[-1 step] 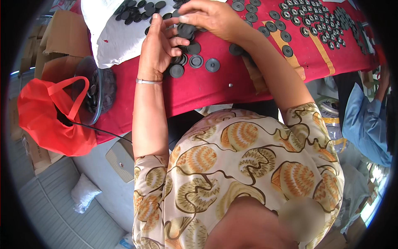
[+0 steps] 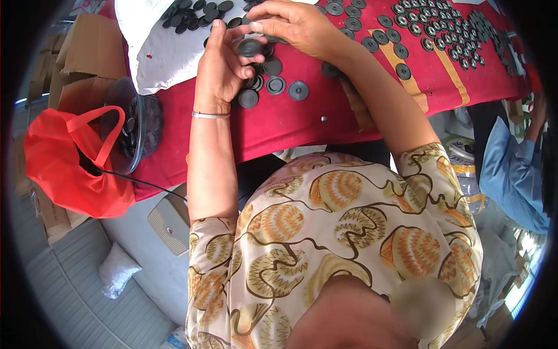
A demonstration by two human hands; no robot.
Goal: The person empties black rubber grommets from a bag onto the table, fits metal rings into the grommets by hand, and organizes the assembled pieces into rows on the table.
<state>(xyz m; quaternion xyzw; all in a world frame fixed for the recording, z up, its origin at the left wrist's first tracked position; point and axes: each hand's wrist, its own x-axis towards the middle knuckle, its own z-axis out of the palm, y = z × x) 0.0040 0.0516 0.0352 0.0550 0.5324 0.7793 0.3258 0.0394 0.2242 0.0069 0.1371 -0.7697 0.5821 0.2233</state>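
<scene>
Both hands meet over the red cloth-covered table [image 2: 279, 125]: the left hand [image 2: 218, 70] and right hand [image 2: 290, 26] together pinch one round black rubber disc [image 2: 250, 46]. More loose black discs [image 2: 273, 84] lie just beneath, beside a white sack [image 2: 157, 52].

Both bare forearms reach away from the body toward the far side. The left hand [image 2: 218, 67] stands upright, palm turned right, fingers curled, a thin bangle at its wrist. The right hand [image 2: 293, 26] arches over from the right, fingertips pinched together beside the left fingers.
</scene>
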